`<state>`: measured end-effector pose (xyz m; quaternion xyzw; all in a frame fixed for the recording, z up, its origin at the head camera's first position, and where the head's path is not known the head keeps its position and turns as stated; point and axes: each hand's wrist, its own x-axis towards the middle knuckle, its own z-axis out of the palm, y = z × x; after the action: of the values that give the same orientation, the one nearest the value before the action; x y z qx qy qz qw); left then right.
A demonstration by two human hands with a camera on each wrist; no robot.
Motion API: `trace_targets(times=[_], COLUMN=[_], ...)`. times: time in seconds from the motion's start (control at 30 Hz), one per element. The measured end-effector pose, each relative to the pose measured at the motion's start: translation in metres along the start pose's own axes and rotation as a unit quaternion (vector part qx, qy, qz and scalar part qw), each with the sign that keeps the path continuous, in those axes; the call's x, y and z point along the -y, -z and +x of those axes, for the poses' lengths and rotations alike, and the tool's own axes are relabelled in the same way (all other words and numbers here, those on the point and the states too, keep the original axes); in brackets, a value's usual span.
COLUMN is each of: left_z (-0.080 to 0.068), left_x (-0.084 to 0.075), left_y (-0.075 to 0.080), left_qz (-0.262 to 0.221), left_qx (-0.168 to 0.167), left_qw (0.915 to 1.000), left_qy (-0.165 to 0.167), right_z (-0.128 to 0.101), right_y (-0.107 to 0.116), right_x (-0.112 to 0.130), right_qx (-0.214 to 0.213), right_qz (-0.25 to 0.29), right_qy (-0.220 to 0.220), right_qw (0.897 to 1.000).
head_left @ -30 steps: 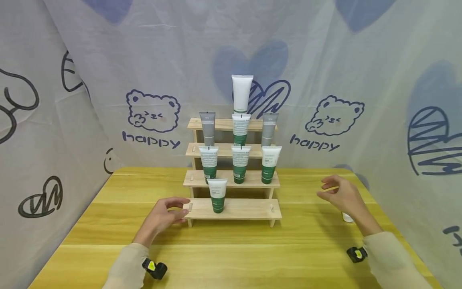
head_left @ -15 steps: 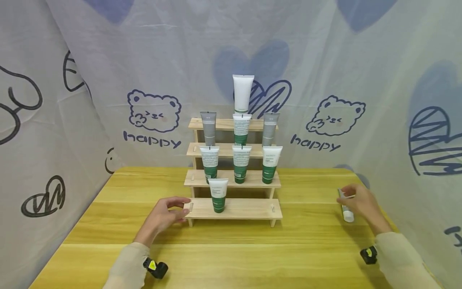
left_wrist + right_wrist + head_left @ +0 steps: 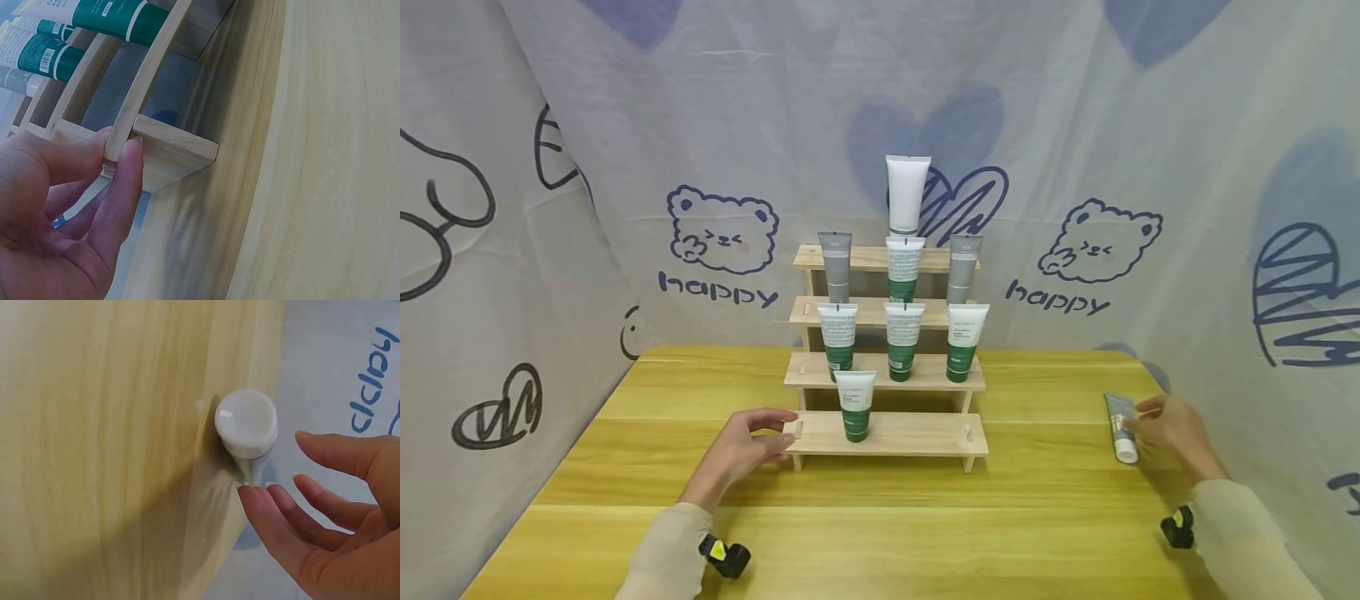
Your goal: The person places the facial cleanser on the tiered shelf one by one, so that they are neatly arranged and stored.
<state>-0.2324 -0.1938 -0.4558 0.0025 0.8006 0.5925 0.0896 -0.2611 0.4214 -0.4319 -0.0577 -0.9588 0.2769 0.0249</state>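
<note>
My left hand (image 3: pixel 741 450) pinches the left end of the lowest step of a wooden tiered display rack (image 3: pixel 917 432); the left wrist view shows thumb and fingertips at the board end (image 3: pixel 122 128). A grey squeeze tube (image 3: pixel 1122 412) with a white cap (image 3: pixel 247 422) lies on the table at the right. Beside it is my right hand (image 3: pixel 1176 429), fingers spread and fingertips right at the tube's side. One white-and-green tube (image 3: pixel 855 408) stands cap down on the lowest step, left of its middle.
Higher steps bear more upright tubes: several white-and-green ones (image 3: pixel 902 342), two grey ones (image 3: pixel 836 267) and a larger white one (image 3: pixel 907 193) at the top. The wooden table (image 3: pixel 880 533) ends at a patterned cloth (image 3: pixel 722 125) behind and at the sides.
My right hand has moved right and down to the lying grey tube, first passing over it, then settling on its right side. My left hand keeps its hold on the rack.
</note>
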Motion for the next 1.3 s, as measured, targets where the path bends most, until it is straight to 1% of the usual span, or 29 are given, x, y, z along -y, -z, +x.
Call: trace_targets(times=[0.13, 0.3, 0.4, 0.53, 0.63, 0.83, 1.0, 1.3], left_z=[0.001, 0.002, 0.002, 0.002, 0.003, 0.004, 0.003, 0.002], left_x=[0.002, 0.002, 0.001, 0.000, -0.001, -0.001, 0.000, 0.000], left_y=[0.000, 0.000, 0.000, 0.000, 0.001, 0.000, 0.001, -0.001], left_qz=[0.003, 0.010, 0.011, 0.008, 0.008, 0.023, 0.033, 0.030], left_qx=[0.001, -0.006, -0.009, -0.005, -0.002, -0.014, -0.021, -0.016], left_qw=[1.0000, 0.9999, 0.9998, 0.9999, 0.9999, 0.9996, 0.9992, 0.9994], left_qy=[0.001, 0.011, 0.014, 0.010, 0.008, 0.010, 0.011, 0.008], right_z=[0.001, 0.002, 0.003, 0.004, 0.006, 0.012, 0.011, 0.009], right_y=[-0.001, 0.000, -0.002, -0.006, -0.010, -0.014, -0.015, -0.018], right_x=[-0.005, -0.007, -0.008, -0.009, -0.008, -0.005, -0.001, -0.001], right_qx=[0.025, 0.045, 0.063, 0.098, 0.112, 0.116, 0.121, 0.114], right_qz=[0.052, 0.064, 0.080, 0.114, 0.119, 0.101, 0.115, 0.122], right_qy=[-0.027, -0.043, -0.052, -0.068, -0.078, -0.085, -0.089, -0.100], right_qw=[0.998, 0.996, 0.993, 0.986, 0.983, 0.984, 0.982, 0.981])
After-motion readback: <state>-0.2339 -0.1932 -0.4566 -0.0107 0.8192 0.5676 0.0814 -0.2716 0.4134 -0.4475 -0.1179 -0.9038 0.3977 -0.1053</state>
